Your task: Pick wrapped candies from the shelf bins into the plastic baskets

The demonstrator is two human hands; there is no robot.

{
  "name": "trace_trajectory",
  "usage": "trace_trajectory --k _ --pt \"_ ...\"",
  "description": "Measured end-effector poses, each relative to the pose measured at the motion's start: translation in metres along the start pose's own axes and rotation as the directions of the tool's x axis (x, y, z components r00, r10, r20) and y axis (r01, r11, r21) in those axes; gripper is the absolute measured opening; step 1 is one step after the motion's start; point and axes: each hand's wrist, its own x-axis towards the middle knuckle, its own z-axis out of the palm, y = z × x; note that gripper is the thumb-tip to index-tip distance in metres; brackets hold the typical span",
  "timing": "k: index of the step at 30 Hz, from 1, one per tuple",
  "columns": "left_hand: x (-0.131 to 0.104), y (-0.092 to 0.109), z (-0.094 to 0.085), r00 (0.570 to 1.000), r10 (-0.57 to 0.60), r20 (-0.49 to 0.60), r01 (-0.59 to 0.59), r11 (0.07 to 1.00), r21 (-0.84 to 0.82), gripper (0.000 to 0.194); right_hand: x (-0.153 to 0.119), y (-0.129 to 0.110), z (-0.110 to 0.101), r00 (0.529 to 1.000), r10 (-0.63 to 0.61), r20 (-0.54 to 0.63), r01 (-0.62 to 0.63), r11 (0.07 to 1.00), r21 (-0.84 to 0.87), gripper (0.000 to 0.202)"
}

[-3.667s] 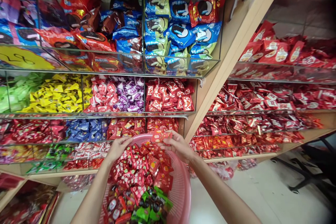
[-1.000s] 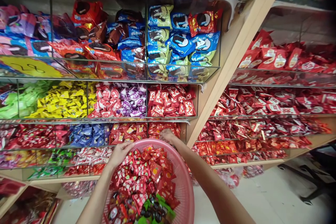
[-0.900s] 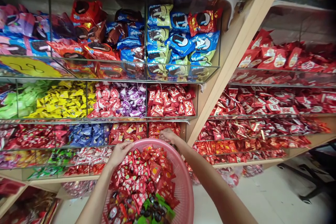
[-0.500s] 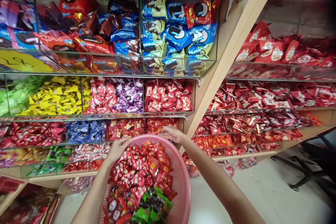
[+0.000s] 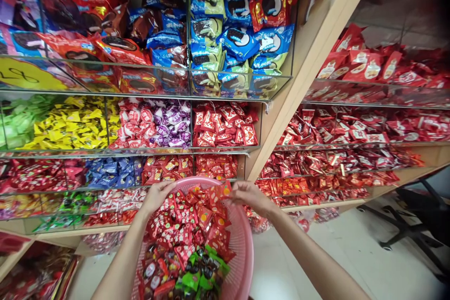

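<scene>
A pink plastic basket (image 5: 242,243) holds red candy packets (image 5: 183,218), dark mixed candies (image 5: 154,269) and green-wrapped candies (image 5: 202,269). On its upper left rim my left hand (image 5: 157,197) is closed, with the fingers over the edge. At the upper right of the basket, my right hand (image 5: 248,197) pinches a red candy packet with an orange spot (image 5: 225,189) just above the other packets.
Clear-fronted shelves hold blue cookie packs (image 5: 239,42), yellow candies (image 5: 75,124) and purple-white candies (image 5: 172,124). A slanted wooden post (image 5: 298,89) divides them from more red packets (image 5: 337,126). A black chair base (image 5: 404,225) stands on the floor at right.
My right hand has moved from the basket's far rim down and right, and now has a red packet between its fingers. My left hand stays on the rim.
</scene>
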Motion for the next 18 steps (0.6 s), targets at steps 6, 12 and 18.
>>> trace_trajectory --k 6,12,18 --pt "0.0 -0.002 0.001 0.999 0.029 -0.032 -0.029 1.0 0.003 0.05 -0.033 0.008 0.012 0.99 0.142 0.021 -0.136 0.975 -0.174 0.025" --pt "0.001 -0.003 0.002 0.999 0.028 -0.022 -0.028 0.999 -0.017 0.048 -0.037 0.025 0.023 0.988 0.147 -0.04 -0.152 0.95 -0.273 0.016" --pt "0.002 -0.006 0.001 1.0 0.023 -0.01 -0.023 1.0 -0.005 0.047 -0.041 0.035 0.041 0.984 -0.018 -0.177 -0.121 0.662 -0.739 0.012"
